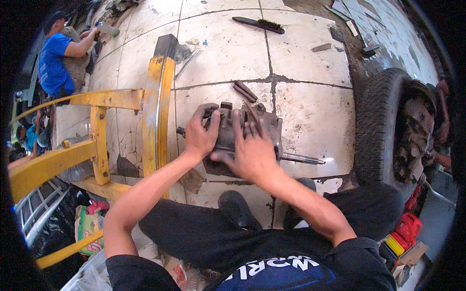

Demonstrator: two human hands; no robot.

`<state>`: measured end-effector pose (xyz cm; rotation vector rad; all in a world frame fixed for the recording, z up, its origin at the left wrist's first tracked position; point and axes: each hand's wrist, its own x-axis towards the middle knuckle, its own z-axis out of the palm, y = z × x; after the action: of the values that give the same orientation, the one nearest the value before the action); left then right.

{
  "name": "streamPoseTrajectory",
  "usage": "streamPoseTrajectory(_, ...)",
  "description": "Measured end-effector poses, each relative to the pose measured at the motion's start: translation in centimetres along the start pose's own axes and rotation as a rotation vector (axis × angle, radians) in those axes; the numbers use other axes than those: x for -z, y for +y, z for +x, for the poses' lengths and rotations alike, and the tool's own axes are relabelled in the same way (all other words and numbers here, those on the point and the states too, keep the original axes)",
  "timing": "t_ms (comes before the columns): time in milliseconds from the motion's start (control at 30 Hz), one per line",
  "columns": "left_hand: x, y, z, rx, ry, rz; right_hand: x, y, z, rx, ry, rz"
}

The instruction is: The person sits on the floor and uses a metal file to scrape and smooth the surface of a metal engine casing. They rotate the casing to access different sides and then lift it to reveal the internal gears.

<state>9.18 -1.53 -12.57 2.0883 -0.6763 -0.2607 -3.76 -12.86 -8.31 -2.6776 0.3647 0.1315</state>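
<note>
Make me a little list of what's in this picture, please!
Left hand: grips the left end of a grey metal gearbox
Right hand: lies flat on top of the gearbox
Gearbox: on the tiled floor, shaft poking out to the right
Left of it: yellow frame
Right of it: tyre
Farther off: brush

We are seeing a crumpled green and red printed bag (pixel 87 224) lying at the lower left under the yellow frame (pixel 99 145), and a red and white wrapper (pixel 178 274) showing at the bottom edge beside the dark trouser leg.
</note>
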Motion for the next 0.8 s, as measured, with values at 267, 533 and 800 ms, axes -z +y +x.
streamPoseTrajectory(267,0.4,0.4,0.2,-0.066,-0.006,0.088,-0.1,-0.3,0.4,-0.021,-0.009,0.024)
streamPoseTrajectory(533,0.0,0.2,0.1,0.030,0.066,0.023,-0.1,0.8,0.7,-0.016,-0.060,0.053)
streamPoseTrajectory(800,-0.5,1.0,0.2,0.091,0.147,0.004,-1.0,2.4,1.1,-0.002,0.058,0.158)
